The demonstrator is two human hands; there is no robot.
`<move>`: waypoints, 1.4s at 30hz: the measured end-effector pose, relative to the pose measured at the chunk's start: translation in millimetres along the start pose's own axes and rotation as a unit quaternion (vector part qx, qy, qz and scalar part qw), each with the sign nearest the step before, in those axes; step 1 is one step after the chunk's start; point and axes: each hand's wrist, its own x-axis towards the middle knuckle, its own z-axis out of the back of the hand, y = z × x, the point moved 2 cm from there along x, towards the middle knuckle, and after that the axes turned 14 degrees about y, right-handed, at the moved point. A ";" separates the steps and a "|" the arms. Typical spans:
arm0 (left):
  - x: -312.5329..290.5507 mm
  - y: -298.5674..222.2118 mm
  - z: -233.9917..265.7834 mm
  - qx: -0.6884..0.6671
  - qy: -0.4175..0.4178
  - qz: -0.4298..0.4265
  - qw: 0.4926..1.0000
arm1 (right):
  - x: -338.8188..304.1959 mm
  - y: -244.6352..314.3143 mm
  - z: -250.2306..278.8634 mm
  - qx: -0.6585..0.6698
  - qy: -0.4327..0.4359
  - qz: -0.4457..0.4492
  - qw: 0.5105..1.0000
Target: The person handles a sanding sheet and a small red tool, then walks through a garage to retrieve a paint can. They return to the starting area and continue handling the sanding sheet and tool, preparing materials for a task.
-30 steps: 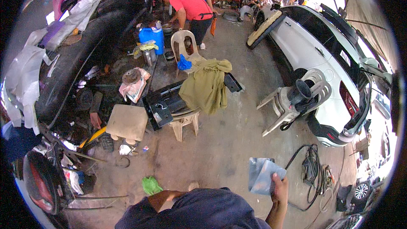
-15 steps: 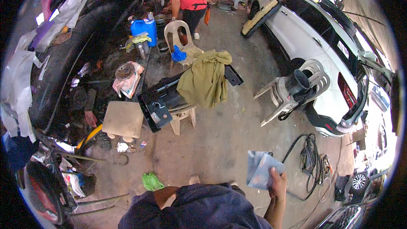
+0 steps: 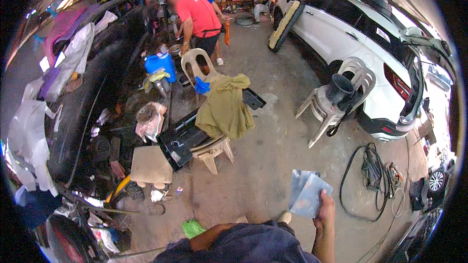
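1. Far left: dark car (image 3: 78,117) in a long curve, with crumpled white sheeting (image 3: 29,136) along its outer side.
2. Next, on the near side: square beige stool (image 3: 152,164), and farther back a blue jug (image 3: 162,65).
3. Low on the floor: crumpled green bag (image 3: 193,229), just beside the bent left arm (image 3: 209,237). Left hand out of sight — cannot tell whether wide, narrow or holding anything.
4. Toward the middle: long black part (image 3: 170,148) on a beige plastic support (image 3: 213,153), partly covered by an olive cloth (image 3: 225,109). Beyond, bent forward: person in a red shirt (image 3: 199,14).
5. Right of the dark-shirted torso: two thin, flat, bluish-grey sheets (image 3: 308,195), overlapping, held up above the floor in the right hand (image 3: 325,209) — closed on their right edge, thumb uppermost.
6. Farther right: black bucket (image 3: 340,87) on pale plastic chairs (image 3: 321,104); nearer, a loose coil of black cable (image 3: 373,175) on the floor.
7. Behind the chairs: white car (image 3: 370,51), rear end toward the camera.
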 end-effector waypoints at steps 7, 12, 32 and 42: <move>-88.8 -163.4 38.1 0.023 0.058 -0.082 0.995 | 3.8 10.9 -5.0 0.246 0.078 0.046 0.965; -161.5 -334.4 4.4 -0.075 -0.153 -0.431 0.886 | 2.5 -3.0 -42.7 0.296 0.151 0.015 0.943; -152.5 -357.3 23.4 -0.138 -0.351 -0.534 0.756 | -54.0 -0.7 -58.7 -0.557 0.231 0.348 0.718; -187.8 -383.3 -3.9 -0.042 -0.393 -0.467 0.791 | -61.0 7.3 -96.8 -0.547 0.315 0.387 0.673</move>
